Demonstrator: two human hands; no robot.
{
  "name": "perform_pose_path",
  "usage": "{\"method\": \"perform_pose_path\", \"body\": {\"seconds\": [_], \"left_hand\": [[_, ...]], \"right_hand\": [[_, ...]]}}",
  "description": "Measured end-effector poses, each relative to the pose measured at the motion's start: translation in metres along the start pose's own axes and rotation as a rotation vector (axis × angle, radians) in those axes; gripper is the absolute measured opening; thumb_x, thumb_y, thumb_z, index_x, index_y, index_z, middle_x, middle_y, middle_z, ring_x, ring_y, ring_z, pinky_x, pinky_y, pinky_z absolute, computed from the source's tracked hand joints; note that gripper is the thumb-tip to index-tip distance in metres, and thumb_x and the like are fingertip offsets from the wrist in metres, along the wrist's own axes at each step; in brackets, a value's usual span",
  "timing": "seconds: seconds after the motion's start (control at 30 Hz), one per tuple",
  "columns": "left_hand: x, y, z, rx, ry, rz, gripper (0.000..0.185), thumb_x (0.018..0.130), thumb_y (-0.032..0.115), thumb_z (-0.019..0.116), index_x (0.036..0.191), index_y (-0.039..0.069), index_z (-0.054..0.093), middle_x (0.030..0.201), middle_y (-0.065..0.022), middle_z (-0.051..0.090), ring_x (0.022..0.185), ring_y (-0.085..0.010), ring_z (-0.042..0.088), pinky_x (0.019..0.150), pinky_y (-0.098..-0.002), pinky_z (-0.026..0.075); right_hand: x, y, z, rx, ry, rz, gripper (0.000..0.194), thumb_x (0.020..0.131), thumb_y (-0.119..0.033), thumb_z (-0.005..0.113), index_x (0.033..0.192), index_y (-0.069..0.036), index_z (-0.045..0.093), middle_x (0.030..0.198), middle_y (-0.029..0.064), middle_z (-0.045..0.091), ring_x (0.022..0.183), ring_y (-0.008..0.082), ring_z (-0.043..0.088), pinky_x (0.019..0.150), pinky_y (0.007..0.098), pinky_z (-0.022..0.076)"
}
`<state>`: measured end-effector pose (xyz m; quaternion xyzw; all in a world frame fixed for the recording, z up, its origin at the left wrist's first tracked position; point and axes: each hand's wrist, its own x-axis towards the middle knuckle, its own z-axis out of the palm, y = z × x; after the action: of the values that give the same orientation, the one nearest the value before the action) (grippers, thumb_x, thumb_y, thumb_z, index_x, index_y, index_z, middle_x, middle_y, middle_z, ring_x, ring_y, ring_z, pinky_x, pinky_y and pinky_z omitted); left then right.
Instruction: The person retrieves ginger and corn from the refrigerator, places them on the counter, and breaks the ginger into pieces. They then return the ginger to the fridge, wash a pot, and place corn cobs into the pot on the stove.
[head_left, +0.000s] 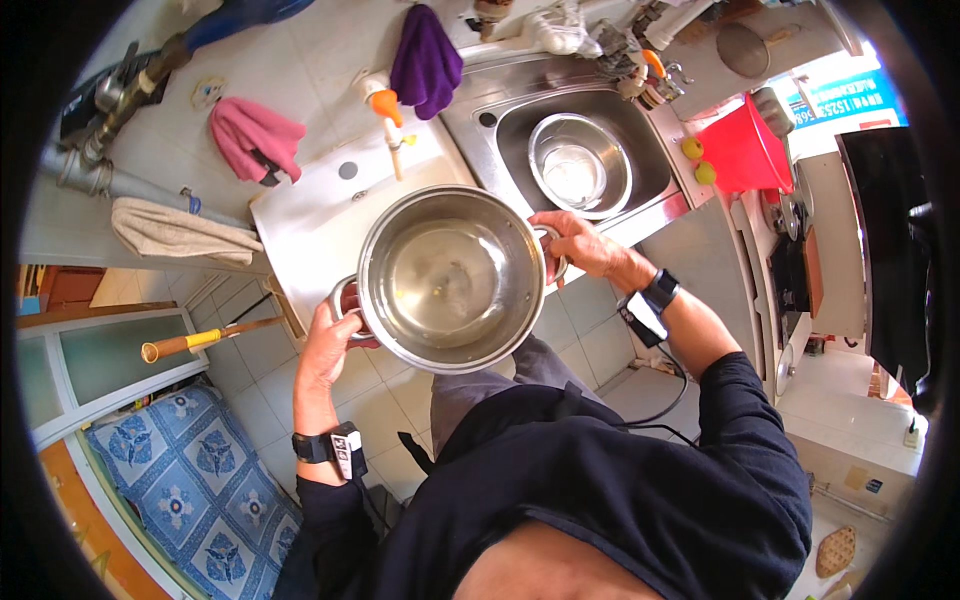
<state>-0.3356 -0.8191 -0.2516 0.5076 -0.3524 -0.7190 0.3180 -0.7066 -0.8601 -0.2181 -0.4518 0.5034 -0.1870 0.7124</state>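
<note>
A large stainless steel pot (452, 277) is held up by its two side handles, over the front edge of a white ceramic washbasin (300, 232). Inside the pot is some clear liquid with a few small yellowish bits near the bottom. My left hand (328, 337) grips the handle on the left, and my right hand (581, 244) grips the one on the right. Behind the pot, a tap with an orange handle (386, 105) points down into the basin. A steel bowl (619, 154) sits in the steel sink (652, 176) to the right.
A pink cloth (251, 139), a purple cloth (426, 64) and a beige cloth (180, 231) hang around the basin. Right of the sink stand a red plastic basket (742, 154) and two yellow-green fruits (697, 161). A wooden handle (214, 337) juts out at left.
</note>
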Motion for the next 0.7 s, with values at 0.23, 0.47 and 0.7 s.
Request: {"method": "perform_pose_path", "body": {"seconds": [0.23,0.47,0.7], "left_hand": [[0.019,-0.006,0.122,-0.091,0.074,0.004,0.048,0.070,-0.002,0.041,0.118,-0.002,0.052,0.099,-0.0104,0.063,0.079,-0.0175,0.065,0.063,-0.0330,0.058],[0.040,-0.016,0.227,-0.127,0.261,0.074,0.049,0.070,-0.002,0.038,0.117,-0.006,0.051,0.099,-0.0135,0.064,0.080,-0.0214,0.066,0.066,-0.0336,0.058],[0.066,-0.024,0.284,-0.213,0.399,0.125,0.048,0.068,-0.003,0.038,0.114,-0.006,0.051,0.097,-0.0141,0.063,0.074,-0.0197,0.063,0.063,-0.0320,0.055]], "right_hand": [[-0.021,0.009,-0.122,-0.085,-0.089,-0.106,0.041,0.085,-0.005,0.047,0.125,0.002,0.047,0.070,0.0066,0.063,0.053,0.0124,0.061,0.048,0.0244,0.0543],[0.007,0.119,-0.303,-0.321,0.586,-0.036,0.037,0.092,-0.033,0.053,0.111,-0.001,0.059,0.090,0.0128,0.064,0.076,0.0190,0.064,0.062,0.0310,0.0520],[0.040,0.190,-0.360,-1.731,0.060,-0.092,0.022,0.085,-0.028,0.053,0.097,-0.014,0.064,0.102,0.0076,0.064,0.105,0.0256,0.057,0.086,0.0475,0.0482]]}}
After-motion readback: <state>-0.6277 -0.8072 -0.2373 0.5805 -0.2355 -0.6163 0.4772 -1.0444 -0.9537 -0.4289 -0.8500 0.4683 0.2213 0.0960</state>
